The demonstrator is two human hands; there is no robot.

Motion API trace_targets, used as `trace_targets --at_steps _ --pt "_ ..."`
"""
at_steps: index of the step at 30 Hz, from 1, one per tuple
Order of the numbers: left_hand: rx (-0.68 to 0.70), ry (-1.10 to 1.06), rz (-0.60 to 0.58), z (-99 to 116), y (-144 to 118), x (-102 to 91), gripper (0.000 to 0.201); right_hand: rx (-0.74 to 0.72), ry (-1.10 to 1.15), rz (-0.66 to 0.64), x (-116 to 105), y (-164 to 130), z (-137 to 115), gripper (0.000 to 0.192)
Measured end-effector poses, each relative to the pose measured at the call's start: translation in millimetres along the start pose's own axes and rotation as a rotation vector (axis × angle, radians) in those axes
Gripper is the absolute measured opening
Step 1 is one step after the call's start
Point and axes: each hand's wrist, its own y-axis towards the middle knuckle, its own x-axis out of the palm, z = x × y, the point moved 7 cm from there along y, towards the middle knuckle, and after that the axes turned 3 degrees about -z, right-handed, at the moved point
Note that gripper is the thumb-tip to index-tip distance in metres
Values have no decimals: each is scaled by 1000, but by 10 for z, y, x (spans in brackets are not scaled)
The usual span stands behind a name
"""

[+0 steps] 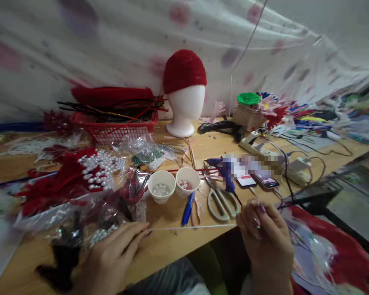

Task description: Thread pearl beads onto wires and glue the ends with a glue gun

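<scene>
Messy wood bench (169, 252) w/ a flowery sheet (126, 49) behind it. White string (190, 227) goes straight across the front, from L hand (117, 246) to R hand (264, 233), near the blue pen (188, 209). R grip is tight tog. on one end; can't tell if L pinches or just presses. Step now looks like pulling it straight; next move prob. needs both ends kept firm. Phone (267, 180) words too small, no brands readable.

Place: you're at a craft workspace | Signs: your pale wooden counter (162, 254), white mannequin head (187, 108) in a red fabric cap (185, 71), pearly white round beads (100, 168), pale-handled scissors (222, 203), blue-purple glue gun (226, 176)
</scene>
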Motion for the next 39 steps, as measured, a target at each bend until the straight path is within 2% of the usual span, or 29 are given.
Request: trace_targets --at_steps 5,12,24,27,33,39 --pt "-15 10 -22 23 37 -48 39 7 -15 -24 36 -15 24 25" --pt "-19 -48 -63 80 10 0 34 23 -23 -73 -32 -7 41 20" --pt "-29 51 -9 70 -5 -20 33 28 -23 -65 -6 -29 46 22" --pt "-11 104 -55 19 -22 6 35 25 -31 -58 -37 -30 46 23" --pt "183 206 -233 -39 -65 141 37 11 -28 -89 -79 -22 55 17" --pt "231 182 -277 72 -25 193 30 -59 -43 -56 -50 3 -55 16"
